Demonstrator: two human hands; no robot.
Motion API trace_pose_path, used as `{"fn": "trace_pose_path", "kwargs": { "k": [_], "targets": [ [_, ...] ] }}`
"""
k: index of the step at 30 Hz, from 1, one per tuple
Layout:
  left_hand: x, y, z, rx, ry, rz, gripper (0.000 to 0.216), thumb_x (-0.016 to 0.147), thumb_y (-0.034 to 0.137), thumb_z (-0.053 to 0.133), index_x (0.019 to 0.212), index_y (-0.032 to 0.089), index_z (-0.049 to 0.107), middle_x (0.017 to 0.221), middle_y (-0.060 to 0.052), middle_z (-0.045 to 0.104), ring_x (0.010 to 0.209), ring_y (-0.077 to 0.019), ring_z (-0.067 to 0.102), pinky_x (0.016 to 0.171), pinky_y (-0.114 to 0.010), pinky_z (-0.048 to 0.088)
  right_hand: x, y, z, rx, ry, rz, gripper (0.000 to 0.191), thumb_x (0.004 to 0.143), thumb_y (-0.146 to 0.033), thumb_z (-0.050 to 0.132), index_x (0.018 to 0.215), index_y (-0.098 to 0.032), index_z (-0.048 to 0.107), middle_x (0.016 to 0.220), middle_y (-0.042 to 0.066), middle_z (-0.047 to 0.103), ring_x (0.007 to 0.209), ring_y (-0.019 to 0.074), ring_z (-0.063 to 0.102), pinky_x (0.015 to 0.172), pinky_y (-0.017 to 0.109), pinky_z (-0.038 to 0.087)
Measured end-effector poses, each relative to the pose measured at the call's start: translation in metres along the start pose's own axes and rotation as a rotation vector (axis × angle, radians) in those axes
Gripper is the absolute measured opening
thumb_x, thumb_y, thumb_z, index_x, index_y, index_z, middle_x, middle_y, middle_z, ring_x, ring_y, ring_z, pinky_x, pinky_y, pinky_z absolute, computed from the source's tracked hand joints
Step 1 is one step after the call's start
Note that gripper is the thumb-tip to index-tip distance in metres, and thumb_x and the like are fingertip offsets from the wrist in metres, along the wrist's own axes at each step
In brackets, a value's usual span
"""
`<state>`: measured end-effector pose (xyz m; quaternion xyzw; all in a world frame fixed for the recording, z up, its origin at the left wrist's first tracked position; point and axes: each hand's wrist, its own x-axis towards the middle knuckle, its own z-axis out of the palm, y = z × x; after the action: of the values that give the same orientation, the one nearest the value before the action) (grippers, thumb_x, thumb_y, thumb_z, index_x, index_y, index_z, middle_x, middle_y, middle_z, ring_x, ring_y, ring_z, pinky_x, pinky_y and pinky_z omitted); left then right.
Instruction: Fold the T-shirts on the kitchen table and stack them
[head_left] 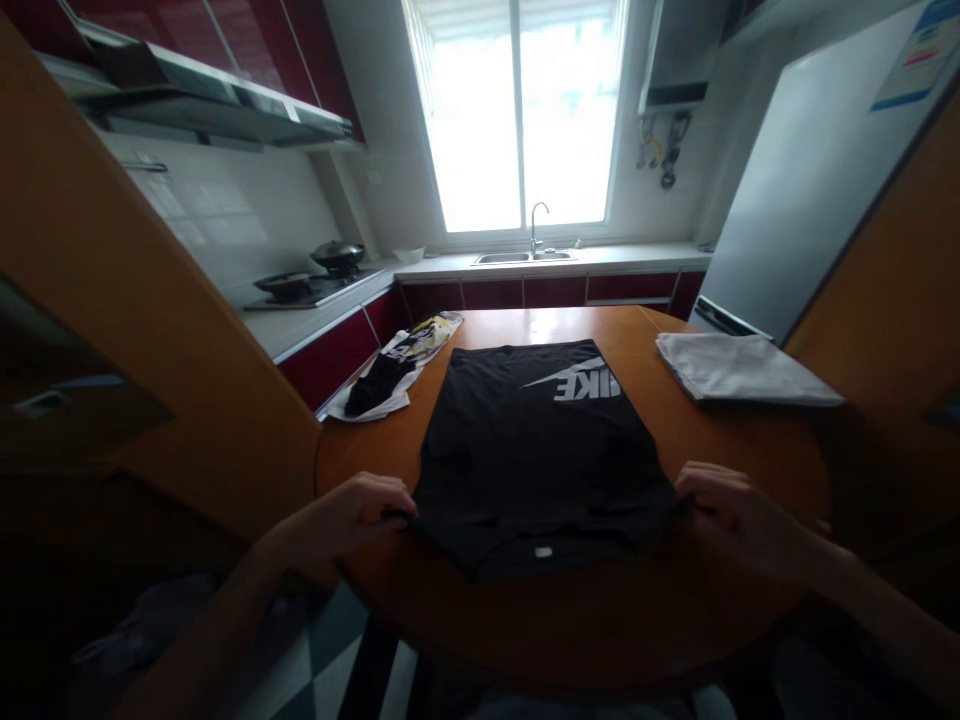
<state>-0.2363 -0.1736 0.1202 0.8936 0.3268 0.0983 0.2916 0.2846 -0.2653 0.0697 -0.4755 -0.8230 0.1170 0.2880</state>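
Observation:
A black T-shirt (536,440) with a white logo lies flat on the round wooden table (585,620), its sides folded in and its collar end toward me. My left hand (352,515) pinches the shirt's near left corner with closed fingers. My right hand (724,505) grips the near right corner the same way. Both hands rest at the table surface, one on each side of the shirt.
A folded white cloth (739,368) lies at the table's right. A black, white and yellow garment (394,375) sits at the table's left edge. Behind are a counter with a sink (525,257), a stove with pans (315,280), a window and a fridge (814,180).

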Motion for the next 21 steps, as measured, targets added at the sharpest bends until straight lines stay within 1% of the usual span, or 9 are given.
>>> {"fn": "trace_pose_path", "kwargs": {
  "k": [3, 5, 8, 10, 13, 15, 18, 21],
  "targets": [
    [0.008, -0.006, -0.013, -0.086, -0.006, -0.062, 0.024, 0.091, 0.037, 0.066, 0.098, 0.017, 0.077, 0.090, -0.006, 0.075, 0.079, -0.0173, 0.067, 0.073, -0.023, 0.052, 0.017, 0.002, -0.007, 0.109, 0.049, 0.157, 0.010, 0.083, -0.029, 0.055, 0.084, -0.023, 0.063, 0.075, 0.004, 0.066, 0.068, 0.0187, 0.058, 0.063, 0.030, 0.048],
    [0.020, -0.018, -0.021, -0.136, 0.050, -0.120, 0.030, 0.086, 0.042, 0.069, 0.097, 0.016, 0.077, 0.089, -0.006, 0.076, 0.077, -0.0176, 0.067, 0.070, -0.024, 0.053, 0.038, 0.010, -0.012, 0.158, 0.067, 0.224, 0.014, 0.081, -0.034, 0.057, 0.084, -0.022, 0.065, 0.074, 0.003, 0.066, 0.067, 0.0187, 0.058, 0.062, 0.029, 0.047],
    [0.044, -0.040, -0.031, -0.196, 0.168, -0.200, 0.036, 0.079, 0.048, 0.073, 0.095, 0.016, 0.078, 0.086, -0.005, 0.076, 0.076, -0.0176, 0.065, 0.069, -0.025, 0.053, 0.080, 0.030, -0.018, 0.251, 0.035, 0.247, 0.023, 0.078, -0.042, 0.061, 0.084, -0.020, 0.068, 0.078, 0.005, 0.069, 0.072, 0.0200, 0.060, 0.064, 0.029, 0.048],
    [0.061, -0.055, -0.035, -0.222, 0.222, -0.245, 0.039, 0.076, 0.050, 0.075, 0.094, 0.016, 0.078, 0.086, -0.004, 0.076, 0.077, -0.0178, 0.065, 0.071, -0.026, 0.052, 0.109, 0.049, -0.017, 0.291, 0.015, 0.251, 0.028, 0.074, -0.044, 0.065, 0.082, -0.018, 0.071, 0.078, 0.005, 0.070, 0.074, 0.0206, 0.061, 0.067, 0.030, 0.049],
    [0.082, -0.075, -0.033, -0.251, 0.266, -0.319, 0.041, 0.070, 0.050, 0.078, 0.091, 0.015, 0.078, 0.086, -0.005, 0.077, 0.077, -0.0183, 0.066, 0.070, -0.026, 0.050, 0.146, 0.079, -0.004, 0.311, 0.015, 0.324, 0.028, 0.068, -0.041, 0.069, 0.079, -0.016, 0.074, 0.075, 0.005, 0.071, 0.073, 0.0197, 0.061, 0.069, 0.030, 0.048],
    [0.092, -0.089, -0.026, -0.262, 0.284, -0.379, 0.041, 0.065, 0.049, 0.080, 0.088, 0.015, 0.079, 0.083, -0.005, 0.077, 0.076, -0.0189, 0.066, 0.067, -0.026, 0.049, 0.162, 0.096, 0.010, 0.312, 0.002, 0.404, 0.025, 0.066, -0.037, 0.072, 0.077, -0.015, 0.075, 0.072, 0.004, 0.071, 0.070, 0.0184, 0.061, 0.067, 0.029, 0.048],
    [0.100, -0.106, -0.016, -0.286, 0.301, -0.436, 0.040, 0.060, 0.048, 0.082, 0.084, 0.015, 0.078, 0.080, -0.005, 0.077, 0.074, -0.0201, 0.067, 0.066, -0.027, 0.049, 0.173, 0.115, 0.028, 0.316, -0.044, 0.506, 0.021, 0.063, -0.033, 0.075, 0.072, -0.014, 0.075, 0.068, 0.004, 0.071, 0.066, 0.0173, 0.062, 0.063, 0.028, 0.047],
    [0.101, -0.117, -0.014, -0.298, 0.320, -0.443, 0.042, 0.061, 0.047, 0.081, 0.087, 0.015, 0.078, 0.081, -0.006, 0.077, 0.076, -0.0209, 0.068, 0.069, -0.029, 0.050, 0.177, 0.127, 0.032, 0.322, -0.075, 0.518, 0.023, 0.063, -0.034, 0.077, 0.075, -0.014, 0.077, 0.071, 0.005, 0.074, 0.068, 0.0184, 0.063, 0.063, 0.028, 0.047]
  ]
}}
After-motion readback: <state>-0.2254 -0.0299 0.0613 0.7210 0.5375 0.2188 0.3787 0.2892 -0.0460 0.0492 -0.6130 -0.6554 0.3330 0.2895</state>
